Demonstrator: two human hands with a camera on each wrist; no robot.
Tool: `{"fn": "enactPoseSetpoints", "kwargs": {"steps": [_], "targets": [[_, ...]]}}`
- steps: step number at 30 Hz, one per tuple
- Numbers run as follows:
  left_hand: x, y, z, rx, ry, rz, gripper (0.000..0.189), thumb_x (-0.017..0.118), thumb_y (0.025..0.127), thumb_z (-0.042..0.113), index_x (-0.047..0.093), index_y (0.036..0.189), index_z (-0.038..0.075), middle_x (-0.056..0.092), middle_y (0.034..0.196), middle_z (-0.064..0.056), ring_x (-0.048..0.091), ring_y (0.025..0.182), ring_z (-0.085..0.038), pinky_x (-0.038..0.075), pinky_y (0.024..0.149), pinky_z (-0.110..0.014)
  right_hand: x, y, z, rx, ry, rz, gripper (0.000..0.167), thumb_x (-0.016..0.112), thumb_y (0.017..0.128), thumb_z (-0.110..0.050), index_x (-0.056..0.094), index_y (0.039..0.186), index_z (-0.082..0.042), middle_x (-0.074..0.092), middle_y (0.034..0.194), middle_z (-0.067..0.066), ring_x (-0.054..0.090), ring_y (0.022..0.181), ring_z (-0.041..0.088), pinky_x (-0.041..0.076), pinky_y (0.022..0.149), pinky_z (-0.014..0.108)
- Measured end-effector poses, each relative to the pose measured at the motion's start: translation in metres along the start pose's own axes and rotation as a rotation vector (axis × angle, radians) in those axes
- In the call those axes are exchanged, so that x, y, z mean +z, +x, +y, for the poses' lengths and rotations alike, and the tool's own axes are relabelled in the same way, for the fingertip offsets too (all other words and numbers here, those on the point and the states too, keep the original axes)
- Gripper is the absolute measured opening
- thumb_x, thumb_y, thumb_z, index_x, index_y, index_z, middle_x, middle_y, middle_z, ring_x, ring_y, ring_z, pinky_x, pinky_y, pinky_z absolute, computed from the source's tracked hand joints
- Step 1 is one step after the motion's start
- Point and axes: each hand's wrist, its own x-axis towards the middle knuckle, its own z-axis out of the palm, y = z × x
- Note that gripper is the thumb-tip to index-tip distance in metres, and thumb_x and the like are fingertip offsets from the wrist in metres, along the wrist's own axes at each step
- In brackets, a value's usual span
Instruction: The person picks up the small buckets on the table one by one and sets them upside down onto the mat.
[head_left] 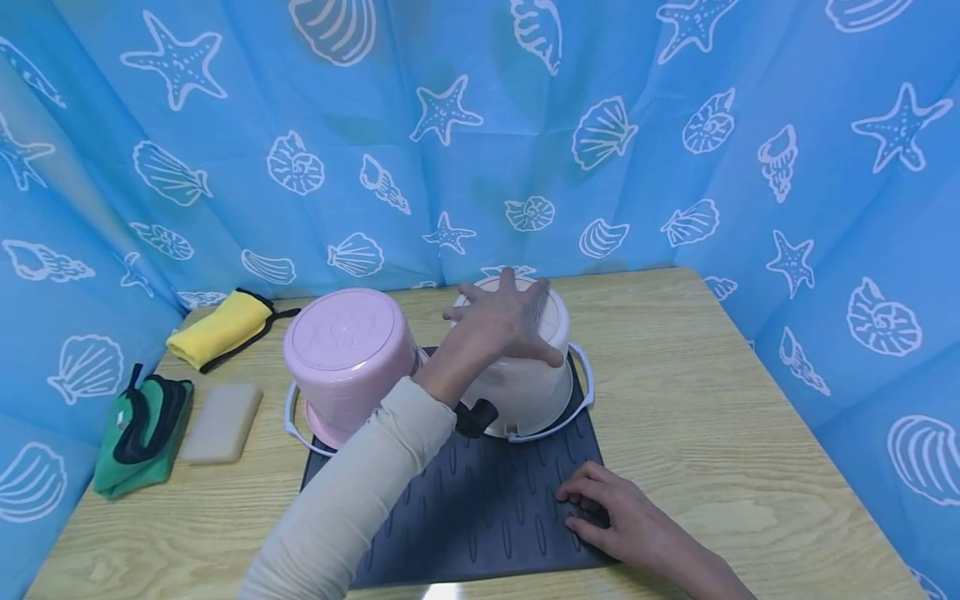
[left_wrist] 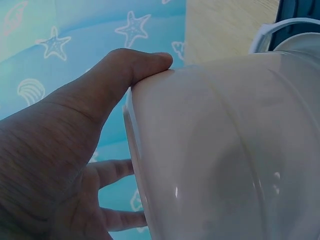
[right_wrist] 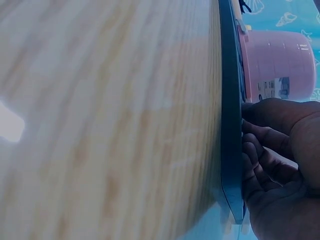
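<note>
My left hand (head_left: 501,321) lies with fingers spread over the upturned base of a white bucket (head_left: 525,396). In the left wrist view, the thumb of that hand (left_wrist: 75,130) rests on the side of the white bucket (left_wrist: 200,150), and two fingers touch its base edge. Beside it, to the left, a pink bucket (head_left: 348,379) also stands upside down. Both are on a black mat (head_left: 472,517), their pale handles lowered. On the mat's right edge rests my right hand (head_left: 611,512), fingers loosely curled with nothing in them; the right wrist view shows its fingertips (right_wrist: 247,150) against the mat.
On the left of the wooden table (head_left: 720,450) lie a folded yellow cloth (head_left: 221,329), a green cloth (head_left: 146,437) with black trim, and a pale sponge (head_left: 222,422). A blue seashell curtain (head_left: 480,167) hangs behind and along both sides.
</note>
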Motion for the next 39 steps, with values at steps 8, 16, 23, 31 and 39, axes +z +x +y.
{"fn": "enactPoseSetpoints", "kwargs": {"steps": [8,16,23,31,39], "targets": [[0.002,-0.005,-0.006,0.05,0.024,0.005,0.112,0.071,0.07,0.078,0.017,0.16,0.04,0.006,0.166,-0.015,0.007,0.139,-0.066,0.025,0.097,-0.081,-0.001,0.001,0.0,0.016,-0.003,-0.027,0.021,0.077,0.088,-0.012,0.07,0.107,-0.018,0.057,0.104,-0.01,0.055,0.087,0.003,0.051,0.074,0.025],[0.001,-0.032,-0.03,0.282,-0.011,0.319,0.083,0.061,0.086,0.07,0.036,0.156,0.032,0.035,0.158,-0.004,0.034,0.141,-0.041,0.033,0.103,-0.069,-0.016,0.013,-0.002,0.031,-0.01,-0.06,0.017,0.074,0.091,-0.011,0.07,0.107,-0.015,0.061,0.102,-0.008,0.058,0.085,0.003,0.054,0.072,0.025],[0.015,-0.054,-0.057,0.462,-0.157,0.505,0.044,0.062,0.099,0.035,0.059,0.139,0.017,0.059,0.135,-0.005,0.056,0.123,-0.023,0.047,0.099,-0.042,-0.03,0.02,0.002,0.099,-0.054,-0.07,0.017,0.074,0.092,-0.014,0.07,0.108,-0.015,0.061,0.103,-0.009,0.059,0.086,0.002,0.054,0.072,0.026],[0.032,-0.09,-0.098,0.437,-0.296,0.696,0.03,0.064,0.097,0.023,0.07,0.125,0.015,0.064,0.127,-0.002,0.059,0.119,-0.02,0.051,0.094,-0.041,-0.044,0.019,0.018,0.091,-0.108,-0.022,0.02,0.075,0.09,-0.01,0.071,0.109,-0.015,0.061,0.101,-0.009,0.061,0.087,0.006,0.054,0.07,0.027],[0.047,-0.121,-0.13,0.374,-0.419,0.791,0.023,0.066,0.096,0.021,0.072,0.118,0.018,0.067,0.116,0.009,0.06,0.107,-0.01,0.05,0.093,-0.035,-0.062,0.015,0.033,0.107,-0.19,0.032,0.023,0.077,0.086,-0.006,0.072,0.107,-0.016,0.062,0.098,-0.01,0.06,0.085,0.003,0.054,0.069,0.028]]}}
